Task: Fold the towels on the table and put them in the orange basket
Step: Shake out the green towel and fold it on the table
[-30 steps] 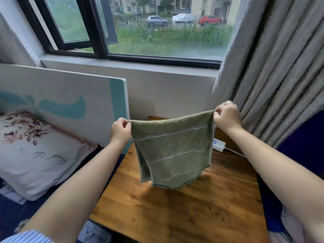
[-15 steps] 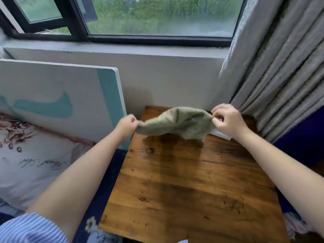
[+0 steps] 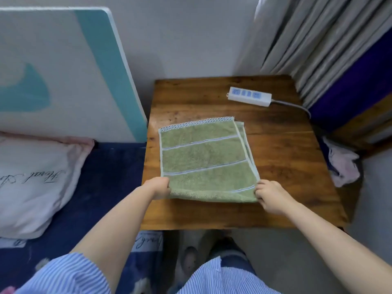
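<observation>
Both hands, left (image 3: pixel 159 187) and right (image 3: pixel 267 193), had lowered the towel (image 3: pixel 203 158) from mid-air onto the table (image 3: pixel 275 166), fingers pinching its near corners; first fold laid, basket unseen.

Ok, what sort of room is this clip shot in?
Most likely a bedroom at home. A white pillow with script lettering lies on dark blue bedding beside a small wooden table, and grey pleated curtains hang behind. Both hands hold a green striped towel there.

Green towel (image 3: pixel 206 158) flat on the table (image 3: pixel 282 166) — left hand (image 3: pixel 160 188) and right hand (image 3: pixel 269 196) pinching its near corners.
</observation>
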The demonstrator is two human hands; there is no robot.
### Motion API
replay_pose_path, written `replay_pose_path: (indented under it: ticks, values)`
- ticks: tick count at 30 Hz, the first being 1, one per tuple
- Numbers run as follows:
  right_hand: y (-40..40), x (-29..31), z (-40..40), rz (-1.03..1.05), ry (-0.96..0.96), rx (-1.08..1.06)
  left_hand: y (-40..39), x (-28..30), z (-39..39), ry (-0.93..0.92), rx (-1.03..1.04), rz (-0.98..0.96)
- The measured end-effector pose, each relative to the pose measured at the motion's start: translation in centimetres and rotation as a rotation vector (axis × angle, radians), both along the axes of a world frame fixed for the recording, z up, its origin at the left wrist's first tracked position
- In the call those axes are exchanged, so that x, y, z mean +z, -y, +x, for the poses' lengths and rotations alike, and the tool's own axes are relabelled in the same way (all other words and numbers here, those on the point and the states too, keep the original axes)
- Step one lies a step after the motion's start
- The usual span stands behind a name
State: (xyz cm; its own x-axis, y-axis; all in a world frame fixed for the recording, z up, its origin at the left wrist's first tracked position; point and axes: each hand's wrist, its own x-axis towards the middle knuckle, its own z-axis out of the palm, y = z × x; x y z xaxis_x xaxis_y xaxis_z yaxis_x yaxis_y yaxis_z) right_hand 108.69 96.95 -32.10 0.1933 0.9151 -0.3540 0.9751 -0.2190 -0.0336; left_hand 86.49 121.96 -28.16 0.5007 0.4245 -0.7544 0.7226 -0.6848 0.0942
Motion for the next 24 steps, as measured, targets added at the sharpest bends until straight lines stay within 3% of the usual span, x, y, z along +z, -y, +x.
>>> replay_pose_path:
  ticks: [4,11,24]
  values:
    - [1.6,-1.6,-3.4,-0.078,0.049,-0.055,1.3,-2.1,-2.6,-0.051,-0.081,-0.037]
    - [1.0,-2.1,-4.9,-0.534,0.043,-0.055,1.5,-3.7,-3.4,-0.185,-0.199,-0.126]
    - [-14.2,0.0,6.0,-0.317,-0.004,-0.174,-9.2,-3.6,7.2,0.043,0.055,0.126]
